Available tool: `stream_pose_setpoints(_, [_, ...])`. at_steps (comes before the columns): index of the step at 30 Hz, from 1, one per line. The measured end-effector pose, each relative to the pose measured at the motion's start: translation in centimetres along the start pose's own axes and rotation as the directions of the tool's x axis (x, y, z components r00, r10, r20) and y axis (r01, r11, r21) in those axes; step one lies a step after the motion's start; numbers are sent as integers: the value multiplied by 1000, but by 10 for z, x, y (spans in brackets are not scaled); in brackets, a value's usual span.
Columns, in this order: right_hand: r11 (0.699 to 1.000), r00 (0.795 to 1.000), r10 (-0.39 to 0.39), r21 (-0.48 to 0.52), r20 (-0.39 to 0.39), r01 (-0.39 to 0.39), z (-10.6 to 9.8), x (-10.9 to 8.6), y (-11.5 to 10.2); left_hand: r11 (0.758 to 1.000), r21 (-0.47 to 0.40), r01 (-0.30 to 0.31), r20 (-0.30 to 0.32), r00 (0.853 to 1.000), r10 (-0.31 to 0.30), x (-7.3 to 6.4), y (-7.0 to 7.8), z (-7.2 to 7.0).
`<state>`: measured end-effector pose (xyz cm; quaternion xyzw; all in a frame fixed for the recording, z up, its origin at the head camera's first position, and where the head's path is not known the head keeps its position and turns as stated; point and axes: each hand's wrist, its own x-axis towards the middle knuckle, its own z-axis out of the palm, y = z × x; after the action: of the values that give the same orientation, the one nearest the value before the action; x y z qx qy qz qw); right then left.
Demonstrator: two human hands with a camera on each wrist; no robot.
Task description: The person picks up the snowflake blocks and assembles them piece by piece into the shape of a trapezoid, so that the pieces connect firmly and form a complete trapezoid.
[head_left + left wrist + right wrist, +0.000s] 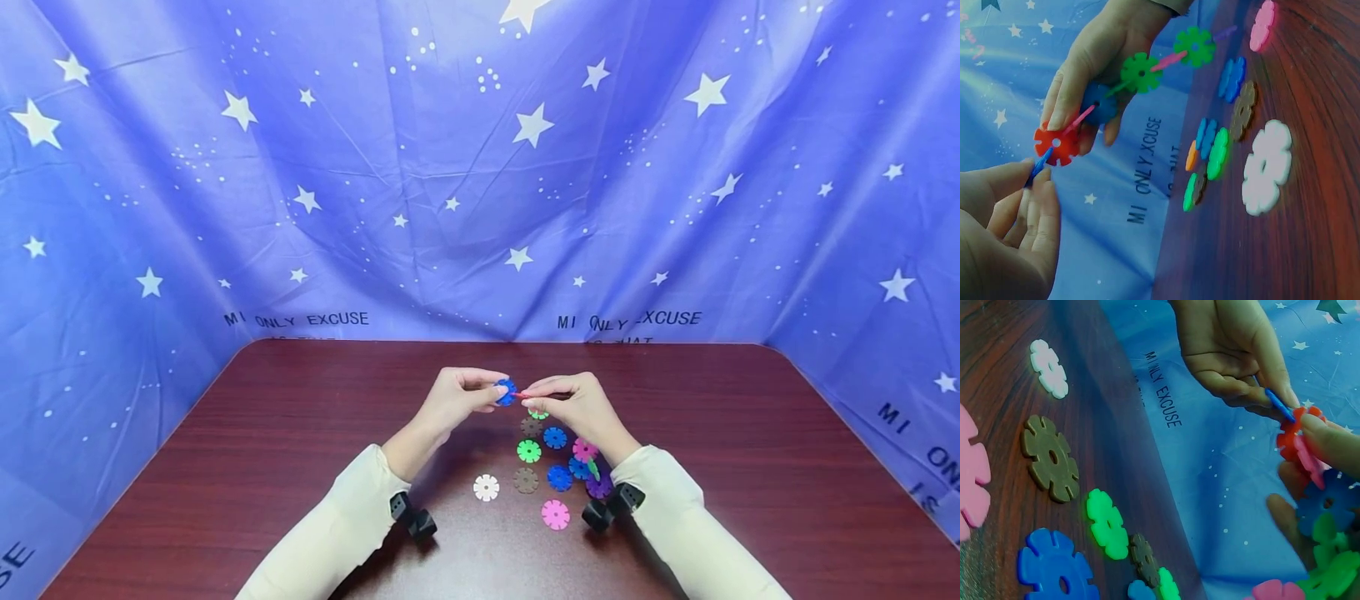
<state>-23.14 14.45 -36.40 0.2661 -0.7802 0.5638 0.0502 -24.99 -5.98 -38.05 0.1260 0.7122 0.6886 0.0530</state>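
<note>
My left hand [457, 400] pinches a blue notched flower disc [507, 392] between thumb and fingers. Facing it, my right hand [576, 407] grips a red notched disc [1067, 149], its thumb lying across the face. The blue disc's edge meets the red one near its rim in the left wrist view. From the red disc a chain of interlocked discs runs back under the right hand: a pink one [1082, 116], a blue one [1102, 110], a green one [1130, 66], another pink, another green [1186, 42] and a purple one at the end.
Loose discs lie on the dark red table [300, 433] below the hands: a white one [477, 488], brown ones [517, 482], a green one [521, 452], blue ones [552, 478] and a pink one [547, 515]. A blue starry curtain [450, 167] hangs behind the table.
</note>
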Motion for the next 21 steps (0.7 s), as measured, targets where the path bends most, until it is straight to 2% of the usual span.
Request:
stream_pose_setpoints(4, [1000,999,21,-2,30,-21,0,1,7,999,47,14,37,999,-16,-4,-3,-10])
stream_pose_setpoints(8, [1000,999,30,5,32,-30,-2,5,25,995,76,60,59,996,-65,-11,-9,-19])
stream_pose_setpoints(11, [999,999,48,0,27,-48,-4,6,32,989,104,105,110,987,-116,-19,-15,-25])
stream_pose_setpoints(13, [998,998,61,0,27,-61,-5,7,32,982,127,140,160,974,-160,-25,-20,-27])
stream_pose_setpoints(16, [995,995,100,2,27,-101,-6,6,30,968,164,188,233,947,-223,-34,-26,-29])
stream_pose_setpoints(21, [989,989,146,-33,23,-146,-6,2,7,948,248,198,335,901,-276,-42,-31,-29])
